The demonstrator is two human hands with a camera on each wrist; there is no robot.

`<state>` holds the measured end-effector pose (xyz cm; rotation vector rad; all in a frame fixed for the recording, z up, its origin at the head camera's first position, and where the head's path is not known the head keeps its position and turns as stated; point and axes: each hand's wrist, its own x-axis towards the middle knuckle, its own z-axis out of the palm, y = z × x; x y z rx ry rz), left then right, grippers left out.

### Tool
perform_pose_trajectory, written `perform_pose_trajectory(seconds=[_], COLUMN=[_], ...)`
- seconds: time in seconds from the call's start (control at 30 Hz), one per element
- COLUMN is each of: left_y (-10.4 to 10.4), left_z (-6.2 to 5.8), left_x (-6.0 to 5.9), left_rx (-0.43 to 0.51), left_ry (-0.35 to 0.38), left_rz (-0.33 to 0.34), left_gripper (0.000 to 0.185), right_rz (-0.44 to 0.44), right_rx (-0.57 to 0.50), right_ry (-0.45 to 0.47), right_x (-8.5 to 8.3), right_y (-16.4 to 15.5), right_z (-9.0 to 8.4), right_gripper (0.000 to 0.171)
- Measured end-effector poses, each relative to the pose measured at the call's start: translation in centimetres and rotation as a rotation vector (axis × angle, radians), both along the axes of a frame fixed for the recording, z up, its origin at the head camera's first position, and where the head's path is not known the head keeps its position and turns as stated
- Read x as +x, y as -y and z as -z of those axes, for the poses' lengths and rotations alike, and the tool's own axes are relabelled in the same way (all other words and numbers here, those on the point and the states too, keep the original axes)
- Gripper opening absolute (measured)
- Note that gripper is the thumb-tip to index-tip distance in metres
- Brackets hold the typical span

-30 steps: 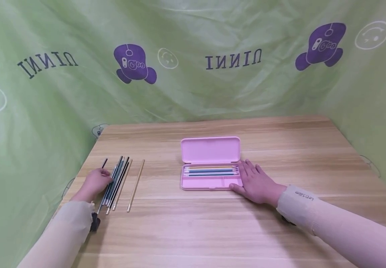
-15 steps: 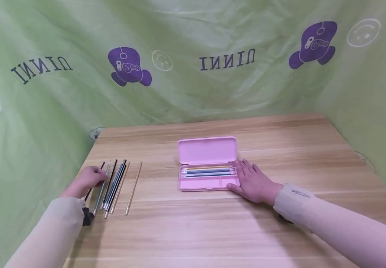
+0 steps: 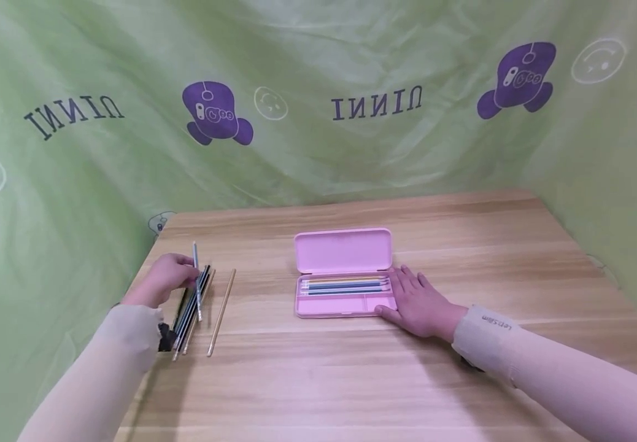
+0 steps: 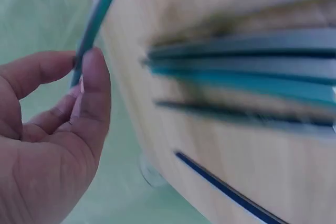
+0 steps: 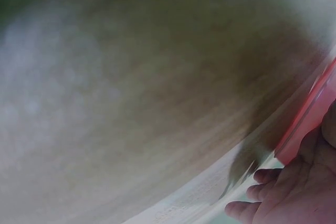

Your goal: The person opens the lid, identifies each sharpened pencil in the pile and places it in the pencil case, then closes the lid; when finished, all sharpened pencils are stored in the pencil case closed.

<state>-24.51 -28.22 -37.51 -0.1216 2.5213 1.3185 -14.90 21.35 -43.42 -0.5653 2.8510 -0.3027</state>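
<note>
My left hand pinches a grey-blue pencil between thumb and fingers, lifted above a row of several dark and wooden pencils at the table's left. In the left wrist view the thumb and fingers hold that teal pencil over the blurred row. My right hand lies flat, its fingers against the right end of an open pink pencil case that holds several pencils. The right wrist view is blurred; it shows the case's edge beside my fingers.
One wooden pencil lies apart, right of the row. The wooden table is enclosed by a green printed cloth on the back and both sides. Its left edge runs close to the pencil row.
My left hand has picked one pencil out of the row and raised it; before, it lay on the row. The right hand has stayed by the case.
</note>
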Motion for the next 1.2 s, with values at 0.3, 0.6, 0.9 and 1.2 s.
perform_pose_trajectory(seconds=[0.3, 0.6, 0.9, 1.2], left_y=[-4.8, -8.9, -12.9, -17.3], left_z=[-1.4, -1.9, -2.3, -2.3], left_x=[-2.0, -3.3, -4.3, -4.2], left_rx=[0.14, 0.276, 0.26, 0.172], left_ry=[-0.046, -0.052, -0.051, -0.115], left_rz=[0.092, 0.276, 0.354, 0.499], left_gripper=[0.053, 0.047, 0.045, 0.043], right_rz=[-0.01, -0.001, 0.006, -0.002], right_rx=[0.008, 0.01, 0.03, 0.018], right_ry=[-0.027, -0.006, -0.01, -0.014], right_x=[-0.1, 0.1, 0.2, 0.2], right_y=[-0.2, -0.1, 0.1, 0.0], right_z=[0.9, 0.3, 0.0, 0.2], right_gripper=[0.099, 0.095, 0.093, 0.096])
